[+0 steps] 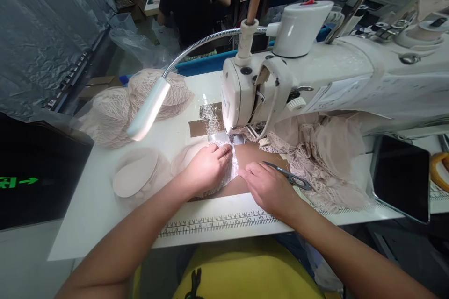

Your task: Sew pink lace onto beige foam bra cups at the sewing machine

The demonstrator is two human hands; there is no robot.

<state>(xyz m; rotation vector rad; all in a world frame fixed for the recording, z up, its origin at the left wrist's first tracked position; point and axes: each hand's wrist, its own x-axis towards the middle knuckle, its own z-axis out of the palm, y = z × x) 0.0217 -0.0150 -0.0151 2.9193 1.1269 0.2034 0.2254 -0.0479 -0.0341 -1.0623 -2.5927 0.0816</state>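
A strip of pale pink lace fabric (229,174) lies under the presser foot of a white sewing machine (242,96), lit brightly. My left hand (208,168) is closed on the lace just in front of the needle area, fingers bent together. At the lace's right edge, the fingertips of my right hand (268,187) are pinched together on it. Dark thread snips (289,176) lie against the back of my right hand; whether that hand also grips them I cannot tell. Brown sheet material (252,156) lies beneath the lace.
Lace bundles (112,112) and round fabric pieces (136,173) sit left. More lace pieces (333,159) are heaped right, beside a black phone (401,177). A lamp (149,110) arches over the table. A measuring tape (224,223) runs along the front edge. A person (189,0) sits beyond.
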